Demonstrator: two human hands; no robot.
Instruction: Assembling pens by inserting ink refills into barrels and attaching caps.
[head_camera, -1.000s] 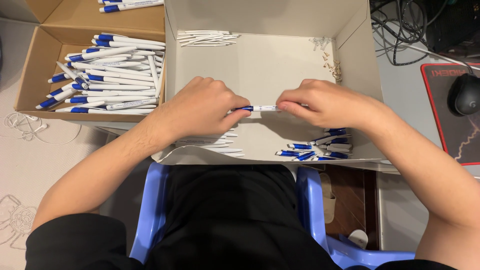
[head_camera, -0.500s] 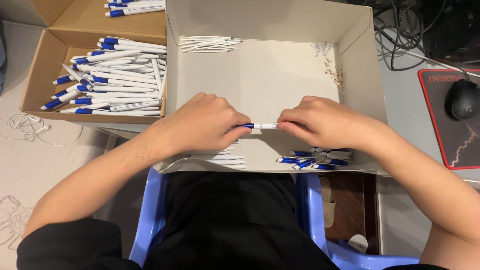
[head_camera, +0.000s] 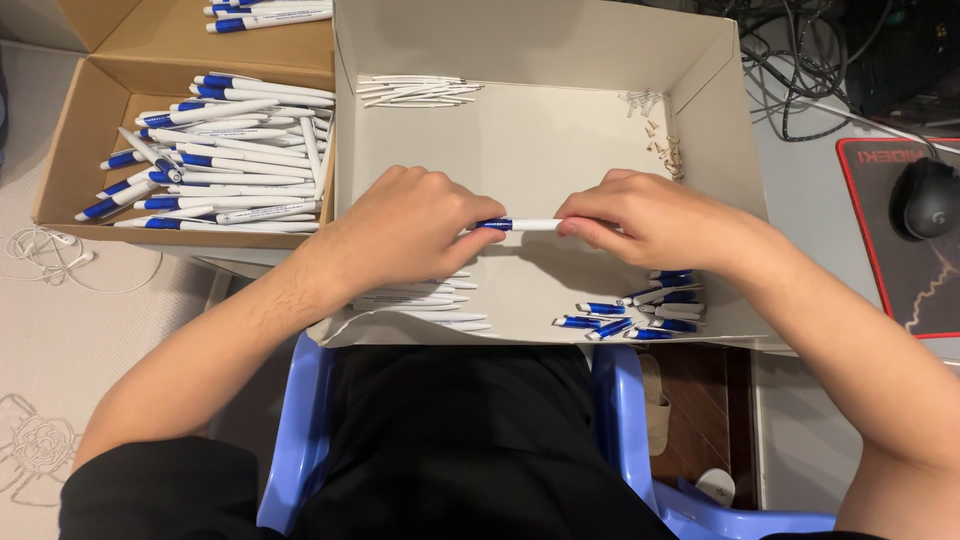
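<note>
Both hands hold one white and blue pen level over the middle of a shallow white cardboard tray. My left hand grips the blue end and my right hand pinches the white end. Under my left wrist lies a pile of white pen barrels. Blue pen caps are heaped below my right wrist. Thin white refills lie at the tray's far left, and small springs at its far right.
A brown cardboard box on the left holds several finished white and blue pens. A black mouse rests on a mat at the right, with cables behind. White earphones lie on the left surface. I sit on a blue chair.
My hands have stayed on the pen, with only small shifts; the camera view has tilted slightly.
</note>
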